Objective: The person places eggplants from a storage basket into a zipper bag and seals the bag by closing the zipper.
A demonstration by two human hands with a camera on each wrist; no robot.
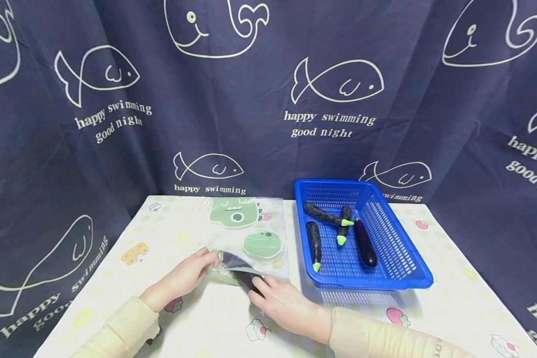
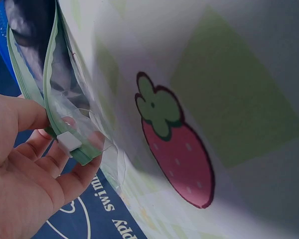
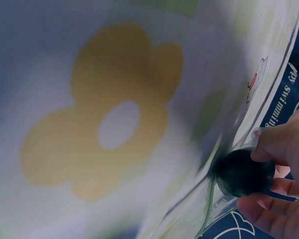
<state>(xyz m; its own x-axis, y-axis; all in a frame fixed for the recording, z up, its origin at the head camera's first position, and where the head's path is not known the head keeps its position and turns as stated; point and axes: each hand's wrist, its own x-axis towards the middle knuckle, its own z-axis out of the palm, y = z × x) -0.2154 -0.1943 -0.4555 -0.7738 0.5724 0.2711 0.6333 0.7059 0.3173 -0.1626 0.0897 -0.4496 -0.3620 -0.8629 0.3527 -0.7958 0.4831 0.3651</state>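
Observation:
A clear zip bag (image 1: 277, 238) with green cartoon prints lies flat on the table, its mouth toward me. My left hand (image 1: 192, 271) pinches one corner of that mouth, beside the white slider (image 2: 69, 141) on the green zip strip. A dark purple eggplant (image 1: 247, 281) lies partly inside the bag, its far part seen through the plastic. Around its near end curl the thumb and fingers of my right hand (image 1: 286, 304). In the right wrist view the eggplant's rounded end (image 3: 245, 172) shows between thumb and fingers, at the bag's mouth.
A blue perforated basket (image 1: 367, 284) stands right of the bag. It holds another purple eggplant (image 1: 365, 243) and 3 dark, rough-skinned vegetables with bright green ends, one of them a slim one (image 1: 314, 243) at the left. Behind the table hangs a navy curtain (image 1: 250, 109).

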